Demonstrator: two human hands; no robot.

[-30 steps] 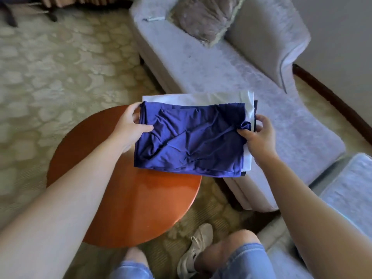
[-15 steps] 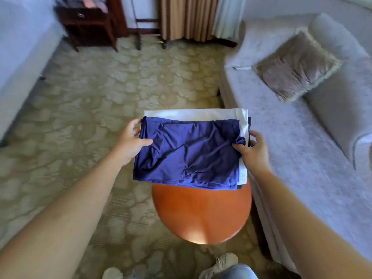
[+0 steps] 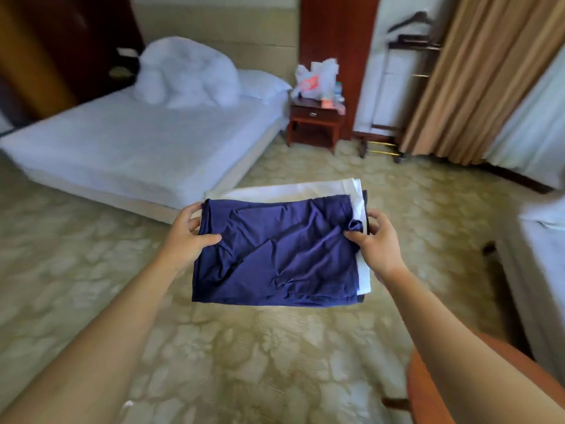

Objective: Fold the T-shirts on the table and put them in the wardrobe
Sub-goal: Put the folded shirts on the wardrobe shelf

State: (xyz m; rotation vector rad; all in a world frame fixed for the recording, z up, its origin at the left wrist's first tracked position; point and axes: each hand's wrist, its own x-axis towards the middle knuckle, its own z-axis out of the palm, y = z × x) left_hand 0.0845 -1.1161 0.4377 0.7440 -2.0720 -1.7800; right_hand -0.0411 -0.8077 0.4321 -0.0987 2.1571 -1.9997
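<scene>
Above the patterned carpet [image 3: 244,362], as seen from the head camera, a stack of folded T-shirts [image 3: 305,240] is held out in front of the body, well apart from the round orange table [image 3: 428,393] at the lower right. A navy T-shirt [image 3: 275,258] is laid on top, with a white T-shirt [image 3: 290,189] showing beneath it along the far and right edges. The stack's left side is gripped by the left hand [image 3: 186,237], thumb laid on top and fingers curled round the edge. Its right side is pinched by the right hand [image 3: 379,243], thumb on the navy cloth. Beyond, a bed [image 3: 137,142] with a heaped white duvet [image 3: 186,75] is seen, and beside it a wooden nightstand [image 3: 312,123] on which plastic bags [image 3: 315,81] are piled; what is in the bags cannot be told.
</scene>
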